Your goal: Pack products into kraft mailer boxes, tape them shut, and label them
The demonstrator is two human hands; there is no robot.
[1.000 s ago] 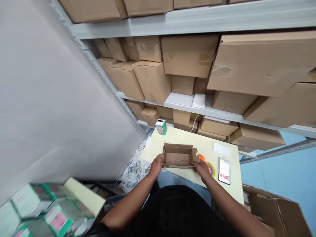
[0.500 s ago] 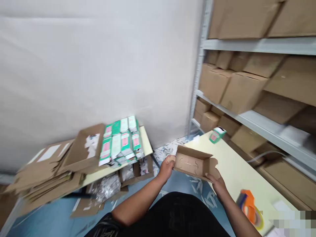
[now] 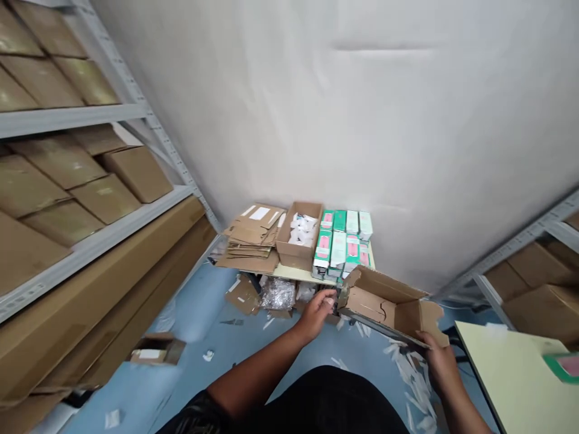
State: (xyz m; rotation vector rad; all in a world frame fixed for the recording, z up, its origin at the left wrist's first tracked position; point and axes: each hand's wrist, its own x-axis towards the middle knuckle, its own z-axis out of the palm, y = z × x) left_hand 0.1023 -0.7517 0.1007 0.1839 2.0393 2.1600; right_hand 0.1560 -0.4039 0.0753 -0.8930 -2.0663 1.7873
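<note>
An open small cardboard box (image 3: 384, 301) hangs in the air in front of me, tilted, its opening facing up and toward the wall. My left hand (image 3: 319, 313) pinches its left end. My right hand (image 3: 436, 357) grips its right end from below. Just beyond the box, a low table (image 3: 294, 274) holds rows of green-and-pink product boxes (image 3: 341, 241), an open carton of white packets (image 3: 301, 232) and a stack of flattened cardboard blanks (image 3: 253, 232).
Metal shelving with brown cartons (image 3: 81, 175) runs along the left. A pale yellow table (image 3: 520, 374) with a green box (image 3: 565, 364) is at the lower right. Paper scraps (image 3: 407, 367) and a small carton (image 3: 156, 349) litter the blue floor. A white wall stands behind.
My view has swung left from the yellow table and shelves to the low table by the wall. The box has stayed in both hands, lifted off the table and carried along.
</note>
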